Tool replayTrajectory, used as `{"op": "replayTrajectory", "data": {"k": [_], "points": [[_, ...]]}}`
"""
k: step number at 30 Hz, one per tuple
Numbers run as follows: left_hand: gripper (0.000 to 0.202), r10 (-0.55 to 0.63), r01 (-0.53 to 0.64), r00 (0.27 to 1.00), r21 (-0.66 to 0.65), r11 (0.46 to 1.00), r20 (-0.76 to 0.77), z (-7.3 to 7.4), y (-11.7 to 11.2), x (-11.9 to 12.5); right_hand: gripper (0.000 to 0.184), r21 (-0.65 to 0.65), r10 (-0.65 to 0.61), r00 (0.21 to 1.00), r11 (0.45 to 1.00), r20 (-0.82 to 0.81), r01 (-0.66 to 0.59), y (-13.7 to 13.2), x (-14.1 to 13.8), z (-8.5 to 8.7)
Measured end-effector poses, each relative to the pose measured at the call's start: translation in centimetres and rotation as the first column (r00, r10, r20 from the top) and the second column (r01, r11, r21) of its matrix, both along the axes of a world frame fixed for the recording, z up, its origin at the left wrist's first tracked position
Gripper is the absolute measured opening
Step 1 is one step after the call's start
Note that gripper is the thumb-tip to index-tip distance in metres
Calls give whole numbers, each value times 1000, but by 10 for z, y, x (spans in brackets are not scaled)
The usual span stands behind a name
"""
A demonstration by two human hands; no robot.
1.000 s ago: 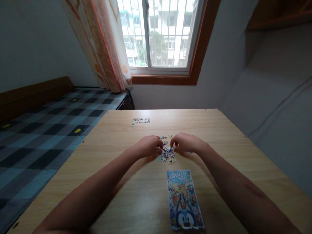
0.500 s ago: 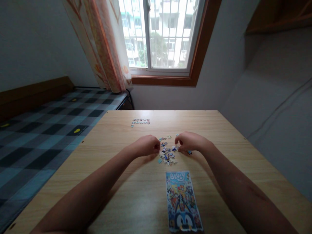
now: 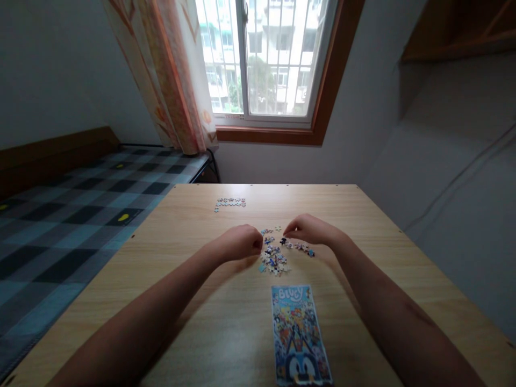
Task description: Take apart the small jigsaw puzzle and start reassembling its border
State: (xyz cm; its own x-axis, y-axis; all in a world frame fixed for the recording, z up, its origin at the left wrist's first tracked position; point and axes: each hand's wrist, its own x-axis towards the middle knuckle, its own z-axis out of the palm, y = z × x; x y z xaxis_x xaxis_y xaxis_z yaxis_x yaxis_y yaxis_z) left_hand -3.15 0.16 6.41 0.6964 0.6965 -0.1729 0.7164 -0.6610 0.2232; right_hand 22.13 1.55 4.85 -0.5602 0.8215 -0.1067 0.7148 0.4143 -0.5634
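Loose jigsaw puzzle pieces [image 3: 274, 260] lie in a small heap on the wooden table, between my two hands. My left hand [image 3: 244, 241] rests at the heap's left side with its fingers curled; whatever they hold, if anything, is hidden. At the upper right of the heap, my right hand [image 3: 308, 229] has its fingertips pinched at a dark puzzle piece [image 3: 283, 242]. Below that hand, a short row of pieces [image 3: 301, 246] trails right to a blue piece [image 3: 311, 252]. Farther back on the left stands a partly joined strip of puzzle pieces [image 3: 231, 202].
A colourful "Bluey" picture sheet or box [image 3: 300, 336] lies near the table's front. The wooden table [image 3: 193, 328] reaches toward the window wall. Along the left is a bed with a checked cover [image 3: 80, 215]; a curtain [image 3: 173, 80] hangs beside the window.
My right hand has shifted left and slightly up, and a dark puzzle piece now shows under its fingertips. Pieces it had covered are visible. My left hand has hardly moved.
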Motion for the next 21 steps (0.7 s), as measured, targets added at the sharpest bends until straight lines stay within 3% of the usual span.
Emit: {"op": "replayTrajectory", "data": {"k": [4,11,15,21], "points": [[15,13,-13,1000,0,1000,5,-1,1,-1,20,-65,-6,999,998,-51,3,8,8,-8],[12,57,-56,997,-32,998,46,-7,4,-3,19,102,-176,984,979,-22,177,12,-6,-25],[13,65,-64,997,-25,998,43,-6,4,-4,23,271,-302,951,923,69,273,8,-4,-14],[14,33,-42,996,98,994,87,-10,3,0,20,125,-117,966,988,232,90,-6,-1,10]]}}
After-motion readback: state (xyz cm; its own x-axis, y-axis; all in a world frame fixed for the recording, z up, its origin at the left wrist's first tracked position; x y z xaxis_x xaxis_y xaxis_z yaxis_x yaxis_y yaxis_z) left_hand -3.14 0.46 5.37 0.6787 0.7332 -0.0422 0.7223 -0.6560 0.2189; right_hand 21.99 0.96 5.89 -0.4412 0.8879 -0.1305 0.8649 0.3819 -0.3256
